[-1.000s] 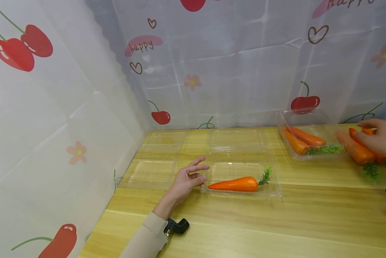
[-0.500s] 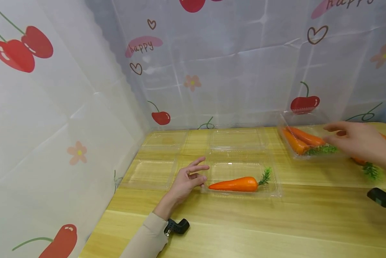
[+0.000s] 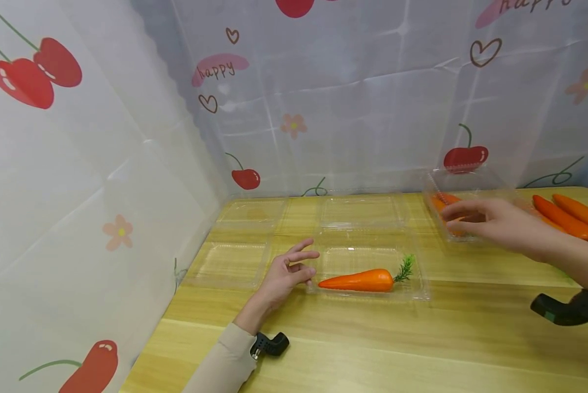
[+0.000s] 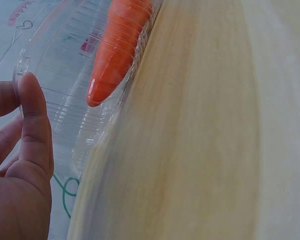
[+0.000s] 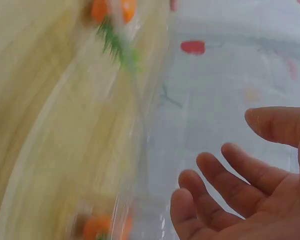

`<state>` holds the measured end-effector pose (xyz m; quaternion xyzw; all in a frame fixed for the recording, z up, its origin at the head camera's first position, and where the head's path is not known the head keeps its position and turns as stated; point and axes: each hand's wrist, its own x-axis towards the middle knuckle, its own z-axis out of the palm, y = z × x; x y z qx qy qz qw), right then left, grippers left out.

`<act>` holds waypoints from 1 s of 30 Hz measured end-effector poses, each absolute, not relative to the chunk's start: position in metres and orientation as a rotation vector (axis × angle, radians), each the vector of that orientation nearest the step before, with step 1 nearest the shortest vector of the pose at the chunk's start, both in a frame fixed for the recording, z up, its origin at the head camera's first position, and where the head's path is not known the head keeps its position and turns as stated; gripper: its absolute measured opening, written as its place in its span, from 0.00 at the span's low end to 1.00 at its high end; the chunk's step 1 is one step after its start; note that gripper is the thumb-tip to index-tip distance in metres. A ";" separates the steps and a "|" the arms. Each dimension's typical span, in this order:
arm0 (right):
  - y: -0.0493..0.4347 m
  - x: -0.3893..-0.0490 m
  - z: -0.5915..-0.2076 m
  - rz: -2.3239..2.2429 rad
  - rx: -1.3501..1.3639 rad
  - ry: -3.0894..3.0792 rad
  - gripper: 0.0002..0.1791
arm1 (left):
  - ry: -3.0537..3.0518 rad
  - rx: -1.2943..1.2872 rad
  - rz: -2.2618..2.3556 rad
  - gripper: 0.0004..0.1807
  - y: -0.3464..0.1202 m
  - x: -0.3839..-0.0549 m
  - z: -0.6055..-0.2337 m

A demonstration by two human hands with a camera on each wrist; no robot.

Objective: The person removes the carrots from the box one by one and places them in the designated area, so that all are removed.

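In the head view, an orange carrot with a green leafy top [image 3: 360,280] lies along the near side of a transparent plastic box [image 3: 423,278]. My left hand [image 3: 282,278] is at that box's left edge. The left wrist view shows its thumb [image 4: 34,100] and index finger pinching the plastic rim. Over a second transparent box [image 3: 485,174] at the back right, which has carrots [image 3: 443,203] in it, hovers my right hand [image 3: 495,224]. Nothing is between its relaxed, spread fingers in the right wrist view, and it partly hides those carrots.
Several loose carrots [image 3: 569,218] lie on the wooden table [image 3: 397,344] at the far right. Another transparent box [image 3: 232,262] stands at the left with its lid folded back. Patterned sheets [image 3: 352,125] rise behind and to the left.
My right hand has moved left from the loose carrots at the far right to above the box of carrots, holding nothing on the way. My left hand stays at the rim.
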<state>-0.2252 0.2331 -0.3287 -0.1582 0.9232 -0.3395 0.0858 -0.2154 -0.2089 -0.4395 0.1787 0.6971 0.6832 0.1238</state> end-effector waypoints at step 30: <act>0.156 -0.242 -0.329 -1.247 -0.632 2.039 0.26 | 2.048 0.525 1.979 0.25 -0.209 -0.216 -0.440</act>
